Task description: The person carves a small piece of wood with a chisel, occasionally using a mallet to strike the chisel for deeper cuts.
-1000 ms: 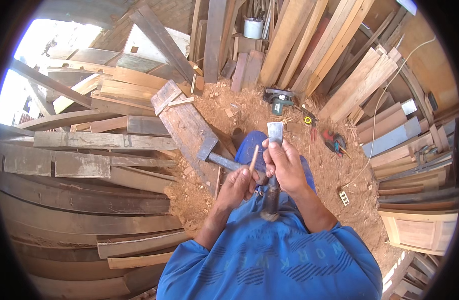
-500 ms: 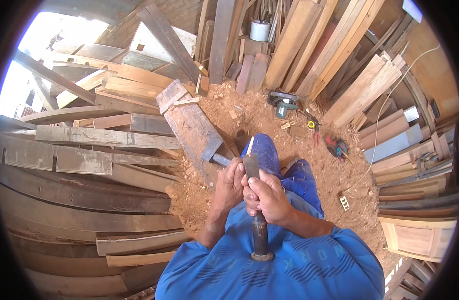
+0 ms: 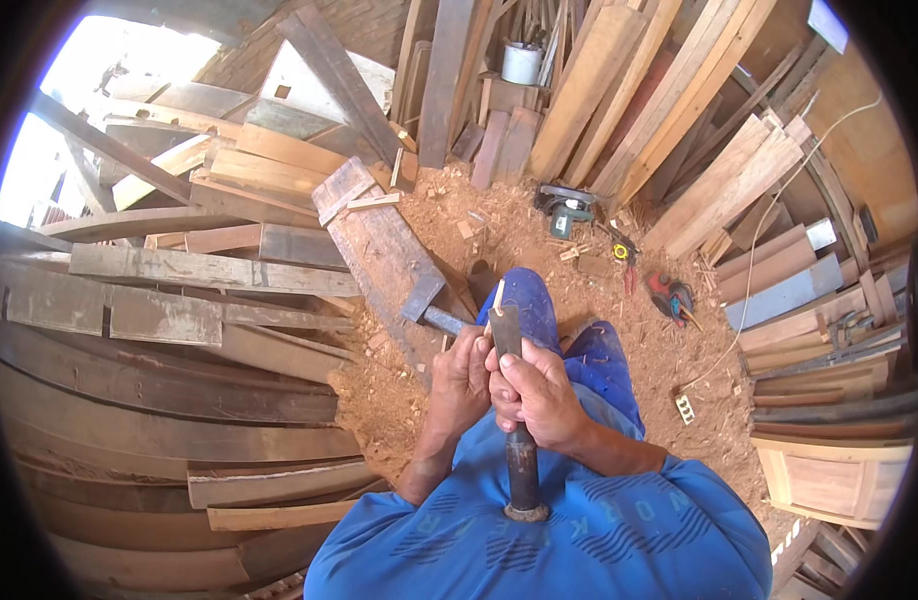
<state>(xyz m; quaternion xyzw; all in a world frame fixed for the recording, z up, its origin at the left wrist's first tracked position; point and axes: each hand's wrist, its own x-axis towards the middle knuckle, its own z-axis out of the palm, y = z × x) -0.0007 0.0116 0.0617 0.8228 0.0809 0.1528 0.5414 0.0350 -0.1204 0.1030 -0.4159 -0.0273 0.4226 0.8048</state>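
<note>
My right hand [image 3: 539,395] is closed round a wide chisel [image 3: 505,332], just where the flat blade meets the dark handle. The blade points away from me, and the handle's butt end rests against my blue shirt. Pinched in my left hand [image 3: 460,378] is a thin pale wooden stick [image 3: 498,295], its tip showing beyond the blade; its lower part is hidden by the fingers and the chisel. Blade and stick lie against each other, both hands side by side. Beyond my left hand, a hammer [image 3: 422,298] rests on a worn board [image 3: 379,245].
Shavings and sawdust cover the floor [image 3: 444,205]. A green power tool [image 3: 567,212], a red-and-dark tool [image 3: 669,293] and a white socket strip [image 3: 685,408] lie there. Stacked planks [image 3: 179,395] fill the left; upright boards [image 3: 589,85] lean at the back. A white cable [image 3: 769,215] hangs at right.
The chisel has shifted slightly along the stick, and a fine curl shows by its cutting edge. Both hands keep their hold and have hardly moved.
</note>
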